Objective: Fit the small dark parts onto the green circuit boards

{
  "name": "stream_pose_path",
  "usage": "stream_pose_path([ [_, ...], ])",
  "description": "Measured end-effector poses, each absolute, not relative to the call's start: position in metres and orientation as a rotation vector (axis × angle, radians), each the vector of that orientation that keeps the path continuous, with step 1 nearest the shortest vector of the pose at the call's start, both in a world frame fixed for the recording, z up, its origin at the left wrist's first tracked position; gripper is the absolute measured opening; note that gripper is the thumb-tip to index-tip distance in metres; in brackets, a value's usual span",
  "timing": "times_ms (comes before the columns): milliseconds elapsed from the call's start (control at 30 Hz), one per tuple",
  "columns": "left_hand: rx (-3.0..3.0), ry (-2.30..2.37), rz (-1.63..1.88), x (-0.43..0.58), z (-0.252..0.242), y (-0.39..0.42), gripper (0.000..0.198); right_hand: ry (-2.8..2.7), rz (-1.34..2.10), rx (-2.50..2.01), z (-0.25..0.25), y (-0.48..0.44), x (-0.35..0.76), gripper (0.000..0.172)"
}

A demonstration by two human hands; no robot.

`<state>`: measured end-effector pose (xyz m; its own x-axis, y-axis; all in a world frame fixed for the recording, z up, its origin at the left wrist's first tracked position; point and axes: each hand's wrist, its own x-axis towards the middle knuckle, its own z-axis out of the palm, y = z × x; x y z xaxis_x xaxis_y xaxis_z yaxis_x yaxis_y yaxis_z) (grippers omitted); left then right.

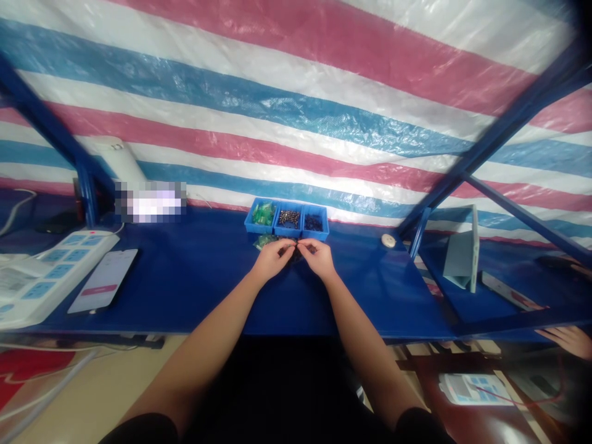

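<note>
The fingers of both our hands are drawn together, thumb tip to fingertip, the left hand (272, 258) and the right hand (319, 258) nearly meeting just in front of the blue trays (259, 229). Whether something tiny is clamped in either pinch we cannot tell. Below our fingertips, near the front of the trays, are small dark pieces (295, 256), partly hidden by our hands. A green packet (263, 242) lies just before the trays, to the left of those pieces. In the trays we have green packets (263, 214) on the left, shiny metallic pieces (289, 217) in the middle and dark bits (313, 222) on the right.

Behind the trays hangs a striped sheet (287, 157) in red, white and blue. Well left of the trays, and nearer us, lie a phone (104, 280) and a white power strip (60, 277); a pixelated patch covers whatever is at the foot of a white cylinder (123, 161). To the right of the trays we see a round pale disc (388, 240); farther that way, blue bars (502, 126) stand between our trays and a tablet (467, 253), with another person's hand (568, 340) beyond.

The phone's screen shows a pink bar; its lettering and the strip's blue labels are too blurred to read.
</note>
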<state>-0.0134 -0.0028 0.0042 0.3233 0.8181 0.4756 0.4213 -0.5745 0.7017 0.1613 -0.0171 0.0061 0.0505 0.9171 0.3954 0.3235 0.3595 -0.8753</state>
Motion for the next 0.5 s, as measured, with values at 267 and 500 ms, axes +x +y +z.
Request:
stream_pose_path([
  [267, 2.192, 1.055, 1.186, -0.0128, 0.0028, -0.0011, 0.023, -1.450, 0.858, -1.123, 0.0017, -0.0146, 0.1606, 0.030],
  [500, 2.209, 1.027, 1.224, -0.0134, 0.0020, 0.0008, 0.020, -1.454, 1.007, -1.081, 0.0065, -0.0147, 0.1594, 0.031],
])
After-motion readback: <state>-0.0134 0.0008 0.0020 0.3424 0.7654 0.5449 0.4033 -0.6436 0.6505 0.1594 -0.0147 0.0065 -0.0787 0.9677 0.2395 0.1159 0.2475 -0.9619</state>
